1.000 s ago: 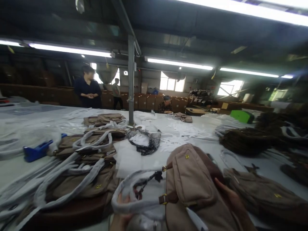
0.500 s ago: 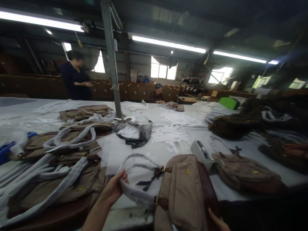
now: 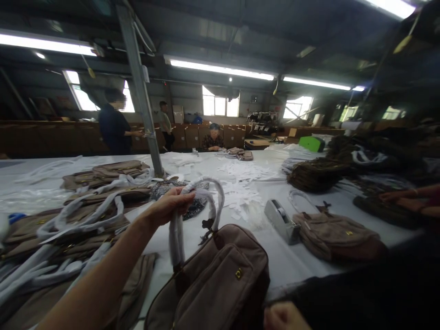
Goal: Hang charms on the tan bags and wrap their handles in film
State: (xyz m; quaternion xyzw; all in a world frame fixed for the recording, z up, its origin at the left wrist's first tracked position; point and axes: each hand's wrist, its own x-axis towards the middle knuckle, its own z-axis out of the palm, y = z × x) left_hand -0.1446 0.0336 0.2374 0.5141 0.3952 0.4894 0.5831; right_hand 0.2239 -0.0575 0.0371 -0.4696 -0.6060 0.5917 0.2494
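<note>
Several heaped bags (image 3: 96,214) alongside, tape dispenser (image 3: 281,223) beyond, left hand's grip (image 3: 177,201) clamped on wrapped handle (image 3: 176,236), right hand's (image 3: 286,316) unclear

Stretches wide beneath a dark ceiling (image 3: 206,27), lit by long tube lights (image 3: 220,69). Takes daylight through windows (image 3: 220,106) in the far wall (image 3: 187,94), partly covered by dark curtains (image 3: 99,87). Has a grey post (image 3: 139,87) rising from the white counter (image 3: 283,263) and brown boxes (image 3: 192,137) along the back.
</note>
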